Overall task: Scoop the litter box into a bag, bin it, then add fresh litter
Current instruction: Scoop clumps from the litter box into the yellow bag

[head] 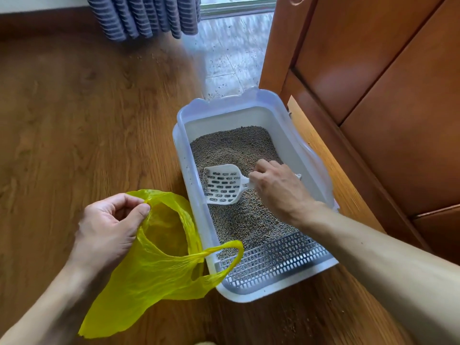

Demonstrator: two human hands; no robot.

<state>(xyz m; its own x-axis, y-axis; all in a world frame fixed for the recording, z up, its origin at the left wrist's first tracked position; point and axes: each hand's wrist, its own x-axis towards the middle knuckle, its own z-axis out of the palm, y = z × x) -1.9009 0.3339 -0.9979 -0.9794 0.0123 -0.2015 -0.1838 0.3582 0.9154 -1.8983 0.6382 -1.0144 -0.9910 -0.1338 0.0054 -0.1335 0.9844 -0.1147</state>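
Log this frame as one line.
step: scooping | right hand: grips scoop in litter box | left hand: pinches yellow bag open

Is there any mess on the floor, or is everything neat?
A bit messy: stray litter grains lie scattered on the floor beyond the litter box, and a few more near its closer end.

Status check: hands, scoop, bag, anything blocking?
Right hand grips scoop handle, scoop head resting on litter in the box. Left hand pinches yellow bag open beside box. Nothing blocking.
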